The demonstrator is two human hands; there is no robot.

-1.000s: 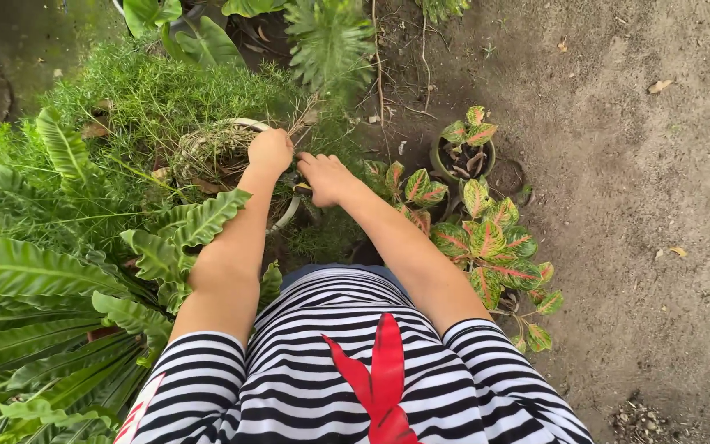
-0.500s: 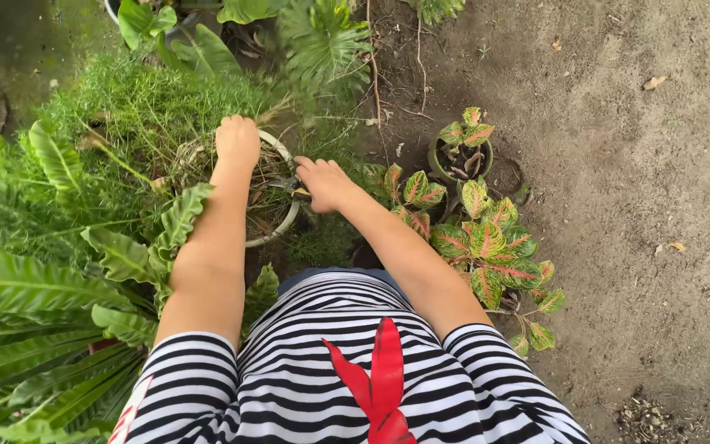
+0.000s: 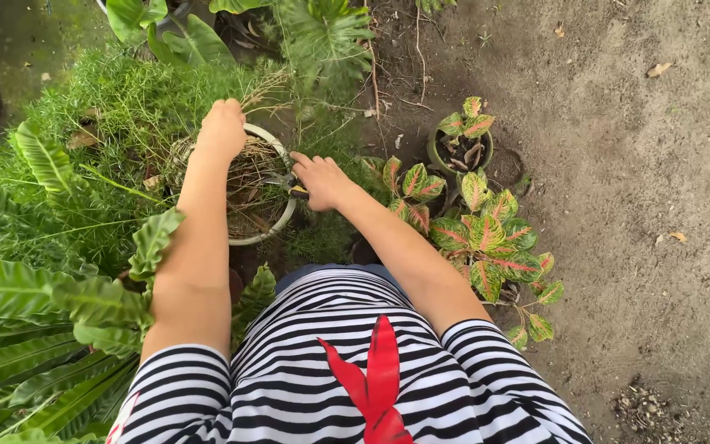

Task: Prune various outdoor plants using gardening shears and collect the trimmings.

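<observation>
Left hand [image 3: 222, 127] closes on dry stems [image 3: 260, 86] above the white pot [image 3: 277, 226] at upper centre, right hand [image 3: 320, 181] grips shears [image 3: 283, 179] at its rim; much dead growth seemingly remains uncut.

We note both bare arms extended forward and away from the body. Our left hand [image 3: 222, 128] is closed in a fist, farther out on the left. Our right hand [image 3: 320, 181] sits nearer, fingers curled, knuckles up.
</observation>
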